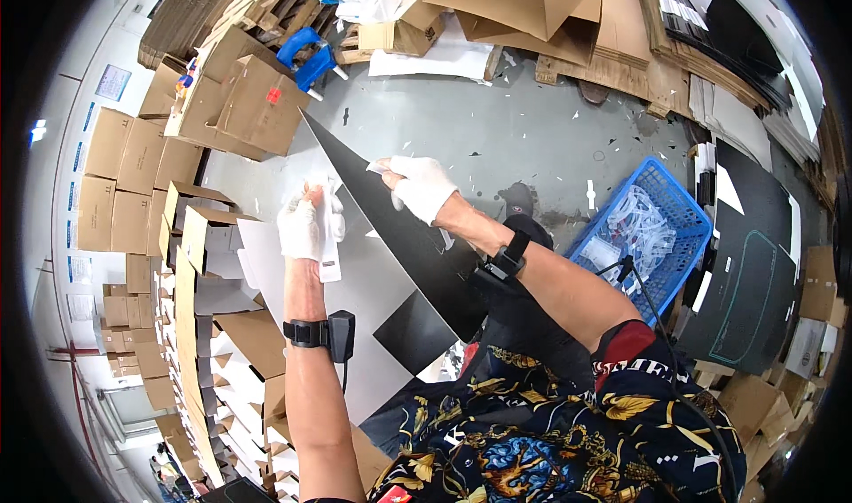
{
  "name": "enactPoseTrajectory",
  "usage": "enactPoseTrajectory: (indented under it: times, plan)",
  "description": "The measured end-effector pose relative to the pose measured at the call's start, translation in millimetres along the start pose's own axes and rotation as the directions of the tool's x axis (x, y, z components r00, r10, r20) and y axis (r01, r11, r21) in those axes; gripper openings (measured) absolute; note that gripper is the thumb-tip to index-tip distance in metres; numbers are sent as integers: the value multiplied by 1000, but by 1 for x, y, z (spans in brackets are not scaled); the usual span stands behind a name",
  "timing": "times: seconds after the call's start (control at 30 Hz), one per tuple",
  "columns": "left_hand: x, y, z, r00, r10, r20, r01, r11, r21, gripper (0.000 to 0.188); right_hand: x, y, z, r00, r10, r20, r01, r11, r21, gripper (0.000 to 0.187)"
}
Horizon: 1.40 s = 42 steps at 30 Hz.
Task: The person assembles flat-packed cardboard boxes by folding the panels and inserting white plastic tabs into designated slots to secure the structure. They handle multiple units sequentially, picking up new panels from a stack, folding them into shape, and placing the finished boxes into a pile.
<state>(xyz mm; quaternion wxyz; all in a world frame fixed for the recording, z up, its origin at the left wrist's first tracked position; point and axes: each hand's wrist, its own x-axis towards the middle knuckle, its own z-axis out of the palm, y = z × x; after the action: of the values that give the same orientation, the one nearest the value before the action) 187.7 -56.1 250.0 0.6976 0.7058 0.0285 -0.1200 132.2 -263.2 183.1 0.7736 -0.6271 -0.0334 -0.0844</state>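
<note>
A large black sheet (399, 228) stands tilted in front of me, its pointed corner up toward the stacked boxes. My right hand (419, 186), in a white glove, pinches a small white strip at the sheet's upper edge. My left hand (302, 223), also gloved, holds a white paper strip (330, 237) just left of the sheet. Both wrists carry black bands; the left one has a small black box on it.
A blue plastic crate (679, 203) with clear bags stands at the right on the grey floor. Open brown cartons (257, 104) pile up at the left and top. Flat black sheets (754, 272) lie at the right, white sheets (373, 281) under the black one.
</note>
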Motion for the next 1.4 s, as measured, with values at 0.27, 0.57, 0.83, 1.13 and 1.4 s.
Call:
enactPoseTrajectory:
  times: [0.27, 0.57, 0.83, 1.13, 1.4]
  plan:
    - [10, -46, -12, 979, -49, -198, 84, 981, 174, 16, 21, 59, -24, 961, 272, 59, -207, 841, -499, 25]
    - [23, -136, -14, 994, -48, -101, 67, 977, 201, 32, 40, 116, 0, 961, 272, 41, -156, 660, -735, 26]
    - [-52, -137, 6, 976, -201, 79, 205, 978, -47, 36, 30, 91, 12, 952, 298, 69, -137, 617, -775, 24]
    - [-5, -165, 0, 956, -291, 24, 275, 868, -414, 27, 29, 83, 13, 933, 288, 215, 16, 564, -825, 42]
    - [48, -175, -9, 964, -228, -140, 148, 891, -429, 25, 49, 99, 25, 925, -2, 381, 333, 490, -806, 35]
